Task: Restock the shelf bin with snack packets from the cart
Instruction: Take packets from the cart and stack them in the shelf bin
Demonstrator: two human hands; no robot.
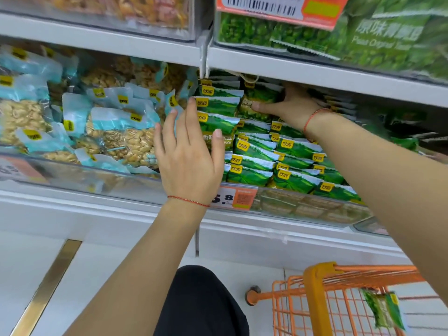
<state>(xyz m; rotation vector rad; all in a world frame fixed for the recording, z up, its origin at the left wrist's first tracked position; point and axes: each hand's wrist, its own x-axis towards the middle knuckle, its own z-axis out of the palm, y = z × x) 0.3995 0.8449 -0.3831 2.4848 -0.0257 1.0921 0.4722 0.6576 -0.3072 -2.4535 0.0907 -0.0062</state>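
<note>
My right hand (289,106) has its grip clamped on a green snack packet (257,103), thumb along its front, at the back top of the shelf bin (303,204). My left hand (191,156) is spread flat, fingers apart, against the standing green packets (218,110) at the bin's left edge. One more packet (384,309) lies in the orange cart (327,301) below.

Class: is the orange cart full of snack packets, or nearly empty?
Nearly empty, as far as visible: only one green packet shows inside the orange cart, whose rest is out of frame.
</note>
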